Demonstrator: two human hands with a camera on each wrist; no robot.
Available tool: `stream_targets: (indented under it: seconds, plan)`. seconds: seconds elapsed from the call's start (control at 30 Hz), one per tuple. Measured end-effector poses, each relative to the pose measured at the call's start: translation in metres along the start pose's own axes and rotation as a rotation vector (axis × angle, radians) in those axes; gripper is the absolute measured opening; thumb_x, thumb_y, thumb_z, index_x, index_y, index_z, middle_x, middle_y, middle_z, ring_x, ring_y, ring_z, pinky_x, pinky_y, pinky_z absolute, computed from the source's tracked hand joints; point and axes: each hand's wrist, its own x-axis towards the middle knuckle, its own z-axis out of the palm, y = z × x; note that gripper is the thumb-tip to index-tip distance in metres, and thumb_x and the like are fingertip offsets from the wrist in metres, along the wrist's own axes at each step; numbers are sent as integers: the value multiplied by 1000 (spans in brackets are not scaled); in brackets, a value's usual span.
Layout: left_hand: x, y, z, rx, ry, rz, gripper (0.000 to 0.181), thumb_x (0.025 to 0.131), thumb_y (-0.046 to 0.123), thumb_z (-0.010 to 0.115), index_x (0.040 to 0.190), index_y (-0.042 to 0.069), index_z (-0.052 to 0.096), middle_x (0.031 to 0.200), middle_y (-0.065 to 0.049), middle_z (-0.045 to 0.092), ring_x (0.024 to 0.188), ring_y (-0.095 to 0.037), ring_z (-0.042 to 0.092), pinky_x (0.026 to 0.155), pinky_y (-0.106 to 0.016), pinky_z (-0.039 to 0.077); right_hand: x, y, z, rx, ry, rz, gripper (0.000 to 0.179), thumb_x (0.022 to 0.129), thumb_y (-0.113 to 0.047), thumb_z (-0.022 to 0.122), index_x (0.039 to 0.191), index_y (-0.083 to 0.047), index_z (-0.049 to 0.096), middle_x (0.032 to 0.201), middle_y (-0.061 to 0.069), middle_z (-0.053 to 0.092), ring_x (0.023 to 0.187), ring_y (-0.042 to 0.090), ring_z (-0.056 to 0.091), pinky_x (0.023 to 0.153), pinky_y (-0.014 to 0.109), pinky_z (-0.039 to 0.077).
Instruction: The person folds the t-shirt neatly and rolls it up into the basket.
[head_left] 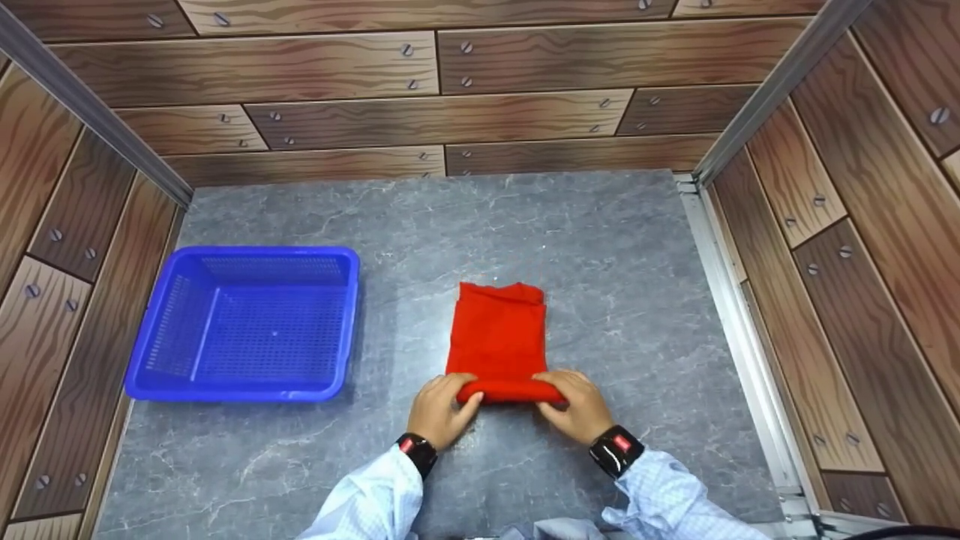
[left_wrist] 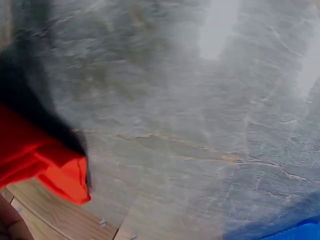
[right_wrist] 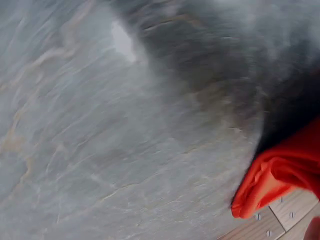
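Note:
A red cloth (head_left: 498, 337), folded into a narrow strip, lies on the grey marbled table with its near end rolled up. My left hand (head_left: 441, 409) grips the left end of the roll, thumb on the near side and fingers over the top. At the roll's right end my right hand (head_left: 577, 405) holds it the same way. In the left wrist view the cloth (left_wrist: 55, 165) shows its layered edge at lower left, with a bit of the hand beneath. The right wrist view has the cloth's curled edge (right_wrist: 270, 175) at lower right.
A blue plastic basket (head_left: 349, 330) with perforated sides stands left of the cloth, nothing inside it. Wood-patterned walls (head_left: 525, 64) enclose the table at the back and both sides. A metal rail (head_left: 739, 330) runs along the right edge.

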Motion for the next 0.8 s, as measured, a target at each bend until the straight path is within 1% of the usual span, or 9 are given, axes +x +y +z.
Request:
stream_targets:
  seconds: [0.17,0.23,0.3,0.37,0.47,0.53,0.6,0.7,0.8]
  plan:
    - [6,4,-6,-66,20,-18,26,83,28,75,104,15,69,92,-2,76,81,-17,71,72,-32,56,3,-9,-8,145,-17,137,46,66,-3,82,110,-13,72,99,4,76,80,14,69,72,21,54]
    - [8,4,-8,-87,21,-26,27,82,28,75,105,14,68,89,-2,75,78,-18,70,69,-31,55,4,-12,-11,225,-54,251,44,69,-3,82,110,-14,72,99,4,75,72,5,64,66,15,51]
    - [10,3,-8,-117,6,-64,31,83,30,74,109,14,67,90,-2,73,79,-18,67,69,-31,53,6,-15,-12,316,-84,405,40,72,-3,81,110,-13,72,98,5,75,66,-1,58,59,13,48]
    - [10,3,-7,-169,-37,-142,40,84,35,74,116,13,65,97,-3,71,86,-19,64,75,-33,52,8,-16,-11,396,-83,563,36,75,-1,79,110,-9,72,99,8,74,66,-4,55,61,14,48]
    - [10,0,-5,-288,-132,-315,57,85,42,73,130,12,56,115,-8,66,103,-22,61,89,-39,50,13,-15,-7,495,-41,765,32,79,2,76,110,2,69,100,16,72,76,-3,61,71,19,51]
    - [8,-2,-3,-359,-201,-432,67,84,44,73,137,9,50,124,-13,62,113,-27,59,97,-44,47,17,-14,-4,538,-11,850,34,81,2,74,113,8,66,104,19,71,84,-2,62,79,20,51]
    - [6,-6,-1,-402,-255,-501,68,86,41,72,138,3,48,128,-17,60,117,-32,58,99,-48,46,22,-12,-2,563,4,920,37,84,-2,73,118,9,63,107,20,70,87,-1,63,81,19,51]
    - [8,-11,2,-412,-272,-506,57,89,30,69,131,-5,52,121,-22,63,112,-36,61,97,-50,48,30,-10,1,572,15,971,43,87,-9,72,125,6,60,114,18,69,91,-2,61,84,16,49]
    - [17,-16,5,-408,-224,-459,37,92,22,66,117,-4,58,107,-21,67,99,-34,64,90,-47,51,42,-8,2,582,37,976,42,89,-13,71,126,4,61,114,19,69,91,0,62,84,16,49]
